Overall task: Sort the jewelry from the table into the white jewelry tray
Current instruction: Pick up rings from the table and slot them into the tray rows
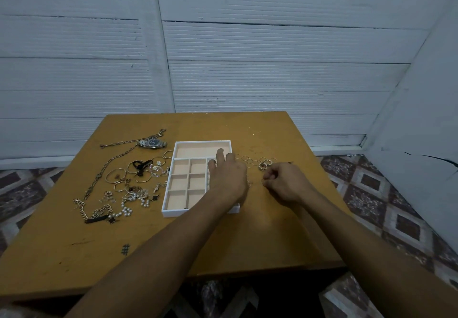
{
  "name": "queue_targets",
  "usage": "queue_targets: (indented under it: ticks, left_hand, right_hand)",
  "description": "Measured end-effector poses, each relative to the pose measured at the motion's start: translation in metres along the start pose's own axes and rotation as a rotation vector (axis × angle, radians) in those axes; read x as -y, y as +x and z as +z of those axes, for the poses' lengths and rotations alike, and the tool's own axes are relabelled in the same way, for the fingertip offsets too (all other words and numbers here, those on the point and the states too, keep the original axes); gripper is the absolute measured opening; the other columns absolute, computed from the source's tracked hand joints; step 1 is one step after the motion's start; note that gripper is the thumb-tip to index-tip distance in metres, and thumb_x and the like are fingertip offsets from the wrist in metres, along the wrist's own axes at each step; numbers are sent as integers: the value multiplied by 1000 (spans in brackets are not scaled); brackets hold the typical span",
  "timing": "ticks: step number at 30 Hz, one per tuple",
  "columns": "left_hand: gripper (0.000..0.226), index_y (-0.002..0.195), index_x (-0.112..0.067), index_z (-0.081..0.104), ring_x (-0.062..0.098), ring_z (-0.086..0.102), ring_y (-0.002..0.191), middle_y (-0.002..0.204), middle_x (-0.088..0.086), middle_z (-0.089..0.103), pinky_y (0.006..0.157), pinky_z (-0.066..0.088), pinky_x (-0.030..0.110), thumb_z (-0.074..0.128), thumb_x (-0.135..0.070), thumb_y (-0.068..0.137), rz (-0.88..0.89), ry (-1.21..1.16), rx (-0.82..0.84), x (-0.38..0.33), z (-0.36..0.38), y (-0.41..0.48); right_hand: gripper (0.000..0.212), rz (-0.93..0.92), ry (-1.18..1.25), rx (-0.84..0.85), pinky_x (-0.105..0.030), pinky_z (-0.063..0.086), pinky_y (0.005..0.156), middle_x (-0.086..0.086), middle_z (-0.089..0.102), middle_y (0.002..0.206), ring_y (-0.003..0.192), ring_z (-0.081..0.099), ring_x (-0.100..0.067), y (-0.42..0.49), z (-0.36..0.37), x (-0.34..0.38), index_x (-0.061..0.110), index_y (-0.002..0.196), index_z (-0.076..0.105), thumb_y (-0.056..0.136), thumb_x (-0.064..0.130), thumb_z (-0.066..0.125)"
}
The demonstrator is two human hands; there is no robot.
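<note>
Chains [109,162] and a watch [152,143] lie unsorted left of the white jewelry tray [203,141], over whose right side the left hand [226,176] rests, fingers loose, holding nothing. Right of it, by the loose rings [252,162], the right hand [285,183] seems to pinch a small ring [262,181] in curled fingers. The ring-sorting step looks to be in hand, and the next move calls for carrying it left into a compartment.

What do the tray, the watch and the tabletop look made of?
Tray: white matte shell, plastic or coated board; peach lining looks like soft fabric. Watch: silvery metal, glinting case and band, dark dial. Tabletop: ochre board, painted or laminated, scuffed; unclear which.
</note>
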State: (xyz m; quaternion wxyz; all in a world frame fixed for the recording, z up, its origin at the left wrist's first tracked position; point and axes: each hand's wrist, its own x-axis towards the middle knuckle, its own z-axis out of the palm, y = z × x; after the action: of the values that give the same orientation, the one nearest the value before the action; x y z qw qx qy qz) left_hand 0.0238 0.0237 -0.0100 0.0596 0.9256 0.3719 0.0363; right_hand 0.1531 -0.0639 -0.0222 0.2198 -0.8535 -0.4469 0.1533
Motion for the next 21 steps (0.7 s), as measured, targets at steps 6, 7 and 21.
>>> queue_targets:
  ticks: [6,7,21]
  left_hand:
    - [13,86,-24,72,24,18,140,141,-5,48,103,25,44,71,-35,80,22,-250,-39,5,-7,-8]
    - [12,83,-23,72,22,25,136,130,-6,56,100,27,42,73,-34,79,11,-305,-63,10,-9,-10]
    - [8,81,-27,72,11,62,82,82,-8,68,78,54,34,77,-32,77,-81,-462,-156,98,-29,9]
  right_hand:
    - [10,-41,10,-25,-38,49,73,3,60,80,78,57,-17,-6,-1,4,20,81,55,86,16,63]
    - [10,-56,15,-37,-38,49,72,3,60,79,78,57,-17,-8,-1,3,19,81,55,86,16,63]
    - [9,-68,86,-48,-15,39,62,9,62,82,77,55,-5,-9,0,18,20,91,68,89,12,64]
